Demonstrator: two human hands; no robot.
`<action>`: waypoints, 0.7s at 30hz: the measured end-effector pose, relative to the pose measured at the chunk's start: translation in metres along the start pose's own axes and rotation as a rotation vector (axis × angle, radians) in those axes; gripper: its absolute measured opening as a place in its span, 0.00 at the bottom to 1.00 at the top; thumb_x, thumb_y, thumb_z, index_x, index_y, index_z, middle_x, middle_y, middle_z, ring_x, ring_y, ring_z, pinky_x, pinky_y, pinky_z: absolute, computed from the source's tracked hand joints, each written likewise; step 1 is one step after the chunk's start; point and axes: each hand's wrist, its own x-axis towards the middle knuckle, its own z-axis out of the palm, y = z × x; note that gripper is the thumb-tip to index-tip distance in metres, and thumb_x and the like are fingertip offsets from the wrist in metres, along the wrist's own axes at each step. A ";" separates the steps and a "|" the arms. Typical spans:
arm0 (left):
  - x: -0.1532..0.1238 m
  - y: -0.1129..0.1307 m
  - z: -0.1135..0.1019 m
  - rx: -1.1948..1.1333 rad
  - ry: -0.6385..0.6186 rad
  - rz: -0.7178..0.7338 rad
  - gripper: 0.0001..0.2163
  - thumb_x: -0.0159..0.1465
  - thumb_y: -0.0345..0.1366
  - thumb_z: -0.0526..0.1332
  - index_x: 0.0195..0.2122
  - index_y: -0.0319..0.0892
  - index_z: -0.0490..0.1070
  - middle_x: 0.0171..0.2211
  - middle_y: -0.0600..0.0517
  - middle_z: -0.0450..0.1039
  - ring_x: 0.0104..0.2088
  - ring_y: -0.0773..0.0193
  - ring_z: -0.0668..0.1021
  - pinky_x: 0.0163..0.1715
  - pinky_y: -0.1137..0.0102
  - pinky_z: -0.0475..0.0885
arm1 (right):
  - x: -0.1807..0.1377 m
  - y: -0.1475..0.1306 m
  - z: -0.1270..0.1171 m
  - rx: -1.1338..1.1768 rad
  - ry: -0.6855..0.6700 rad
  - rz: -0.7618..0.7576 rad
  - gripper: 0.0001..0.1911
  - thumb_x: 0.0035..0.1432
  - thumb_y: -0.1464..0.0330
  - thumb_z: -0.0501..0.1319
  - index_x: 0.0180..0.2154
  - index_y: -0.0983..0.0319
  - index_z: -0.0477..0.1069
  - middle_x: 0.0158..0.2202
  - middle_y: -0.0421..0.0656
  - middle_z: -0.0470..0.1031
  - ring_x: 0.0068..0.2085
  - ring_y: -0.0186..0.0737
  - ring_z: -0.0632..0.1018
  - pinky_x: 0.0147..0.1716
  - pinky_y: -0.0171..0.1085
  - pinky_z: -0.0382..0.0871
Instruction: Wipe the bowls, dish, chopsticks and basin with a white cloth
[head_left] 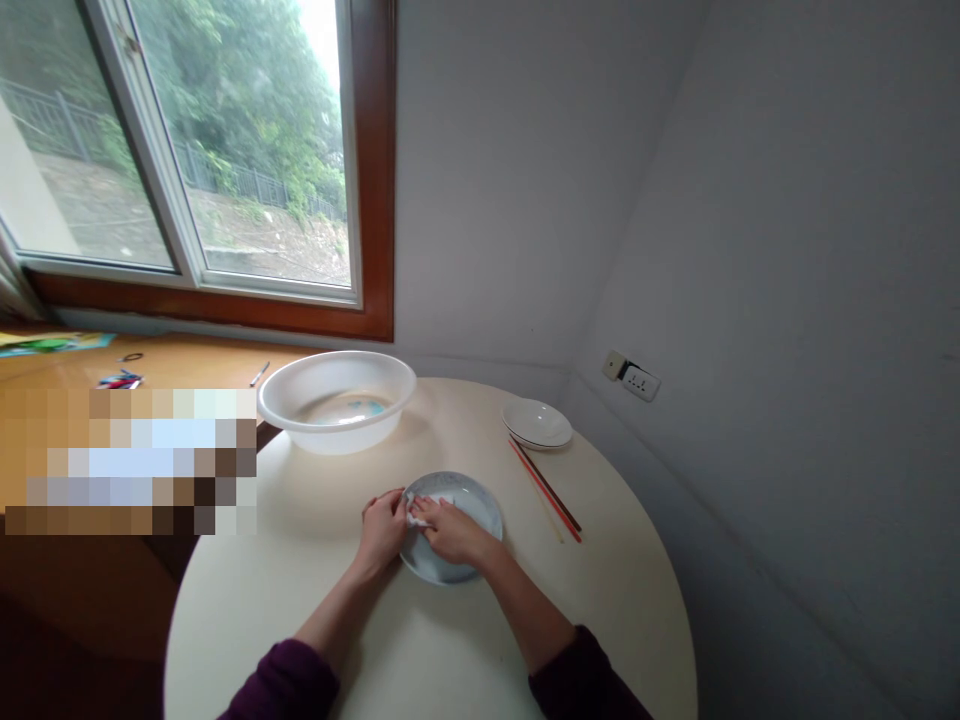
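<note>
A round pale plate [469,555] lies on the white round table, near its middle. My left hand [384,525] grips the plate's left rim, fingers curled around the edge. Over the plate's upper left part, my right hand [446,530] presses down on a crumpled white cloth [414,512]. Its fingers point left and lie on the cloth, close to my left hand. Part of the cloth is hidden under those fingers.
A translucent basin [337,440] stands at the table's back left. Stacked white dishes [536,425] sit at the back right, with several chopsticks [551,490] in front. A wooden desk [202,365] adjoins on the left; walls rise behind and right.
</note>
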 end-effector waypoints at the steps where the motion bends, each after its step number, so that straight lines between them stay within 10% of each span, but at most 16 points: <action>1: 0.000 0.000 0.000 -0.001 0.001 -0.002 0.13 0.58 0.32 0.51 0.35 0.41 0.76 0.38 0.47 0.78 0.39 0.61 0.77 0.45 0.68 0.66 | 0.000 0.002 -0.002 -0.010 0.004 0.015 0.25 0.57 0.76 0.46 0.56 0.67 0.60 0.60 0.51 0.57 0.61 0.43 0.59 0.60 0.45 0.49; 21: -0.004 0.015 -0.003 0.089 -0.007 -0.046 0.15 0.60 0.30 0.50 0.36 0.39 0.76 0.47 0.45 0.73 0.55 0.59 0.68 0.55 0.66 0.60 | -0.065 -0.020 -0.013 -0.338 -0.022 0.338 0.19 0.50 0.80 0.50 0.41 0.68 0.73 0.41 0.57 0.75 0.41 0.49 0.77 0.38 0.41 0.69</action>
